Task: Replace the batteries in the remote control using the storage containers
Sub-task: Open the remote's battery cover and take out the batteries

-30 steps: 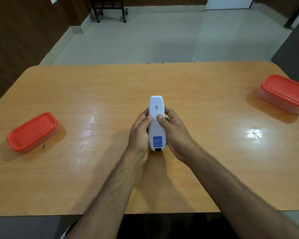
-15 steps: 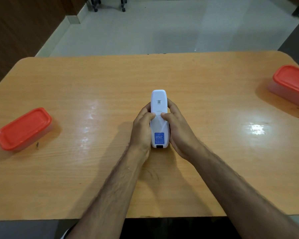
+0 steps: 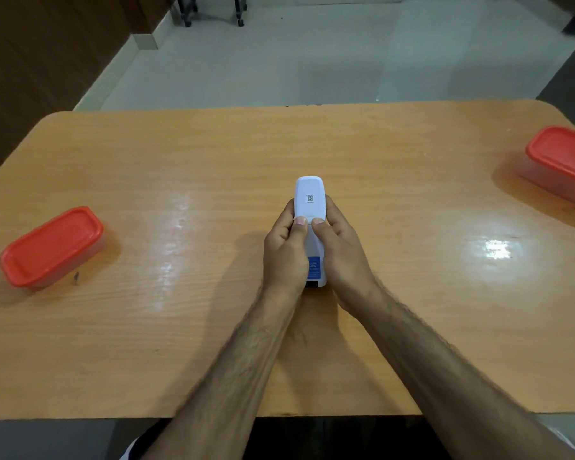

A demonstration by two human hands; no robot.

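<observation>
A white remote control (image 3: 309, 197) lies back side up at the middle of the wooden table (image 3: 213, 161), with a small code sticker near its far end and a blue label near its near end. My left hand (image 3: 286, 250) grips its left side and my right hand (image 3: 341, 250) its right side. Both thumbs press side by side on the back cover around mid-length. The cover looks closed; no batteries show. A red-lidded container (image 3: 52, 247) sits at the table's left, another red-lidded container (image 3: 565, 164) at the far right, both with lids on.
The table's near edge runs just below my forearms. Beyond the far edge is a grey tiled floor, with a dark wheeled stand (image 3: 213, 8) at the top and a dark wood wall on the left.
Both thumbs have shifted together onto the middle of the remote's back cover. The remote stays in place between my hands; the view has tilted slightly.
</observation>
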